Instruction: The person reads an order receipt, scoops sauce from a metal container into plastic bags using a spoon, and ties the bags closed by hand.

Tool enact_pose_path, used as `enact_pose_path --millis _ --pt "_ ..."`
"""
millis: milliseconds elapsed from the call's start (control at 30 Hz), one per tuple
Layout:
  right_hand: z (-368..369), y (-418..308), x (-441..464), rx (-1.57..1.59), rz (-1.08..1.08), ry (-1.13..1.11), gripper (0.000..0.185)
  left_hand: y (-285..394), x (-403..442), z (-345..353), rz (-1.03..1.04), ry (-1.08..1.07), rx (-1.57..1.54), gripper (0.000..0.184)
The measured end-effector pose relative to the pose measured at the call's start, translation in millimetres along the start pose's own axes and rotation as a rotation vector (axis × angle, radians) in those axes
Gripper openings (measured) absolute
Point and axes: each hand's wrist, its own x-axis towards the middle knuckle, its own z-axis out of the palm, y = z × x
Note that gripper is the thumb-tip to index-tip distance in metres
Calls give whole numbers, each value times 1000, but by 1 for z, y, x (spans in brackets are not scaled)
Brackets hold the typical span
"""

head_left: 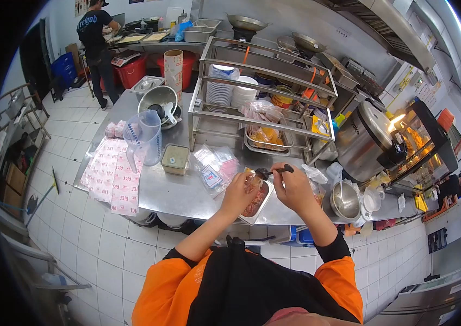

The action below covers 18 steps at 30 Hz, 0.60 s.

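My right hand [294, 187] is closed around the handle of a black spoon [263, 173], whose bowl points left toward my other hand. In my left hand [240, 194] is a small clear plastic bag [251, 180], its fingers wrapped round it; the spoon's bowl is at its opening. Below both hands stands a rectangular metal pan [253, 219] with reddish chopped food in it, partly hidden by my left hand. To the left lie packs of clear plastic bags [212, 169] on the steel table [181, 198].
A lidded square tin [175, 159], a clear measuring jug [144, 136] and printed paper sheets [112, 176] are on the left. Behind is a steel rack [263, 81] with stacked bowls. A metal bowl [345, 200] and a large cooker [365, 142] stand right. A co-worker [95, 49] stands far left.
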Motion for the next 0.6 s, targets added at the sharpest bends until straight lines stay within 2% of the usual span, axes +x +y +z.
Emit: enact_pose_path --millis 167,367,600 --pt "-2 4 -2 56 40 -21 10 -1 0 -1 -5 -8 -22 42" --pt "-5 4 0 20 -89 -54 13 1 0 -3 4 4 -4 42" --pt "-10 6 -1 49 -103 -119 16 2 0 -3 -12 13 -2 42"
